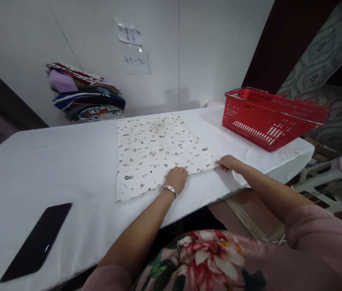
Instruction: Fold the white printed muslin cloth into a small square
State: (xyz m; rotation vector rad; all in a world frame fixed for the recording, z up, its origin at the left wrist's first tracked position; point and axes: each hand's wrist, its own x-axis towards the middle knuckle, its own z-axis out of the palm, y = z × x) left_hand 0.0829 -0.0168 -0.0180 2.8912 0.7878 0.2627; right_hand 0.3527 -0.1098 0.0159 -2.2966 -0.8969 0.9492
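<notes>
A white cloth [159,149] printed with small scattered figures lies spread on the table, with a faint yellowish patch near its far edge. My left hand [177,178], with a silver bracelet at the wrist, rests flat on the cloth's near edge. At the near right corner, my right hand [229,162] pinches the fabric between thumb and fingers.
A red plastic basket [268,121] with metal handles stands at the table's right end. Folded fabrics [87,95] are piled at the back left. A black phone-like slab [37,242] lies front left on the white-covered table [68,161]. Paper signs [136,60] hang on the wall.
</notes>
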